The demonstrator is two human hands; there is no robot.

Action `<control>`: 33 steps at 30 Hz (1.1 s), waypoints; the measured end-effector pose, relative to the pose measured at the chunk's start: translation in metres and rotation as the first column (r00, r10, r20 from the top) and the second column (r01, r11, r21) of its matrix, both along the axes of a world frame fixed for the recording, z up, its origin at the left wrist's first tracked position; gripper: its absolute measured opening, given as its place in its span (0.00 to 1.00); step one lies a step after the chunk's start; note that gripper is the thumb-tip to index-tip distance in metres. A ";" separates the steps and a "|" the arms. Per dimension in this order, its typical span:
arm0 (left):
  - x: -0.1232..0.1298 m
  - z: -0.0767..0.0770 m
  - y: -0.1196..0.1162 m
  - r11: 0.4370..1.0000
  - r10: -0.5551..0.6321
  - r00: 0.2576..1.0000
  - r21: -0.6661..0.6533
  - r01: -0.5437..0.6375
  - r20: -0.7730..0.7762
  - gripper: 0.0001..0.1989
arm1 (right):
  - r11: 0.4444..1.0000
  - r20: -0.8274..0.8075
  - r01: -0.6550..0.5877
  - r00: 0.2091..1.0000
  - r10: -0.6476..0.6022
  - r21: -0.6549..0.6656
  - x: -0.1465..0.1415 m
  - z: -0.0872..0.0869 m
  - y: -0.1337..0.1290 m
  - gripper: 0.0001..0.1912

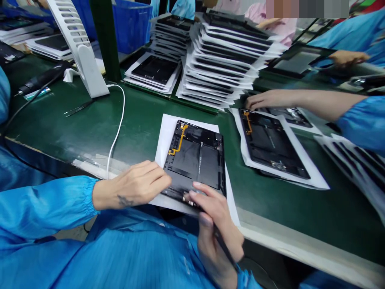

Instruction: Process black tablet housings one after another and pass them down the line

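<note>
in the head view, a flat black open device with an orange ribbon cable (195, 160) is lying on a white paper sheet (165, 134) on a dark green tabletop (141, 116); that device is serving as the landmark. the person's left hand (135, 186) is leaning at the device's lower left corner, its fingers curling close together; whether they are pinching anything, one cannot tell. the right hand (218, 228) is working at the device's near edge, two fingers reaching over it while the thumb and fingers are closing around a slender dark tool (224, 245).

the tool is slanting close to small parts at that edge, so a slip could be scratching the casing or nicking a connector. the left hand seems to be steadying the corner, and too light a hold could be letting the loose sheet slide, carrying the device along; too hard a press could be flexing the thin shell.

a white cord (120, 120) is running left of the device, where the left forearm could be snagging it. beyond the device, a tall leaning stack of dark panels and white sheets (222, 64) is standing unevenly, and a bump could be toppling it. right of the device, a co-worker's hand (267, 98) is reaching beside a second open black device (270, 144), so elbows could be colliding.
</note>
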State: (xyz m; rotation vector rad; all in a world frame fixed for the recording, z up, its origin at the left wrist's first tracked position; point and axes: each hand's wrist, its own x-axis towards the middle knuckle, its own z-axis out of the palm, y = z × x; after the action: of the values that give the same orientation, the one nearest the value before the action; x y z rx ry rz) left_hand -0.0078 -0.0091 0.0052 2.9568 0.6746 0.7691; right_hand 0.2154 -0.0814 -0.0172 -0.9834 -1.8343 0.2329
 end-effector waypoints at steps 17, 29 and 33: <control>-0.002 -0.009 -0.011 0.959 0.160 0.907 -0.279 -0.049 0.391 0.05 | 0.997 0.201 0.012 0.980 0.004 -0.079 -0.025 -0.001 0.029 0.10; 0.002 -0.005 -0.009 0.966 0.123 0.942 -0.254 -0.041 0.313 0.04 | 0.998 0.180 -0.027 0.983 0.036 -0.054 -0.023 -0.004 0.027 0.09; -0.006 -0.007 -0.008 0.975 0.138 0.976 -0.199 -0.104 0.170 0.04 | 0.998 0.262 -0.058 0.964 0.048 0.032 -0.019 -0.007 0.026 0.15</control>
State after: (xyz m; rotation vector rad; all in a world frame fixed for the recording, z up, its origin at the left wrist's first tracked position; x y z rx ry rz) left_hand -0.0140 -0.0170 -0.0017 2.6553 0.8683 0.9157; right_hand 0.1968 -0.0554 -0.0238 -0.9744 -2.0991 0.1015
